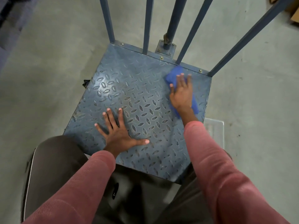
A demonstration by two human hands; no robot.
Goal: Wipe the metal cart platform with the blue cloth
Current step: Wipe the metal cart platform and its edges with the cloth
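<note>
The blue-grey platform [137, 88], a metal plate with a raised diamond tread, sits on a grey concrete floor [48, 65]. The blue cloth [175, 74] lies near the platform's far right corner, just short of the far edge. The right hand [182, 92] presses flat on top of it with its fingers straight and slightly spread. The cloth shows beyond the fingertips and trails back under the wrist along the platform's right edge. The left hand [118, 130] rests palm down on the bare tread near the platform's near left side, fingers splayed wide and holding nothing. Both arms wear pink sleeves [215, 167]. Blue bars [107, 20] rise from the platform's far edge, beside a bolted post [169, 26]. A clear plastic bin [216, 130] sits on the floor just beside the platform's right edge.
</note>
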